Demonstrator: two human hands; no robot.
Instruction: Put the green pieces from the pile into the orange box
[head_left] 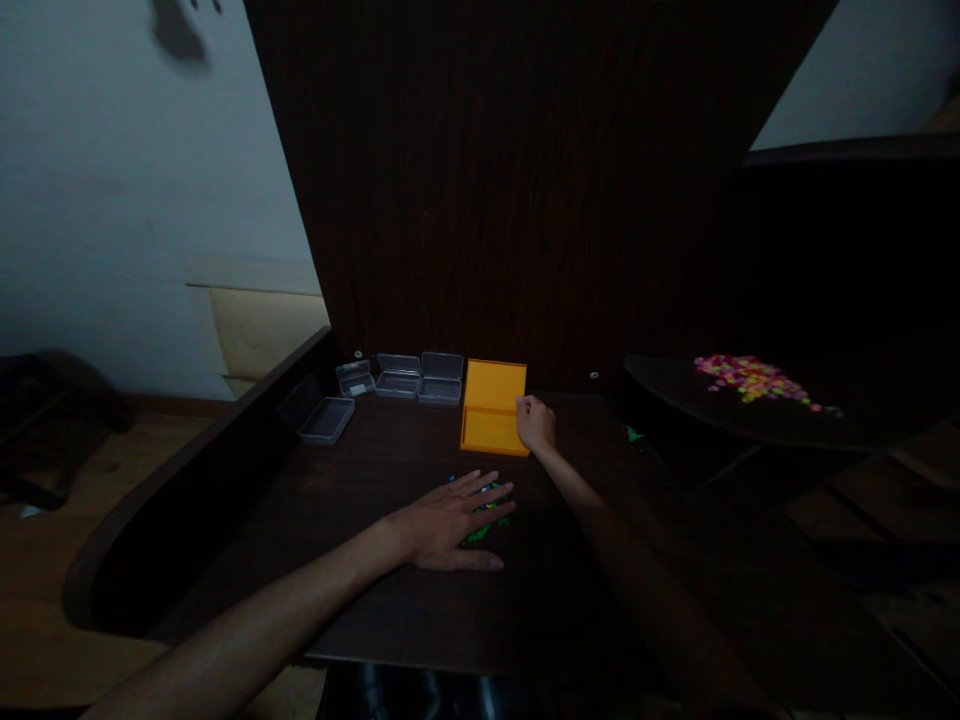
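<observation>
My left hand (450, 520) lies flat on the dark wooden table (360, 600) with its fingers stretched out, covering a small heap of green and blue pieces (487, 520). My right hand (535, 424) reaches forward, its fingers closed on the right edge of an open orange box (491, 405) that lies flat near the table's back.
Several clear plastic cases (409, 377) stand open at the back left, one more (326, 420) nearer the left rim. A raised shelf on the right carries a scatter of pink and yellow pieces (746, 378). A dark wooden panel rises behind the table.
</observation>
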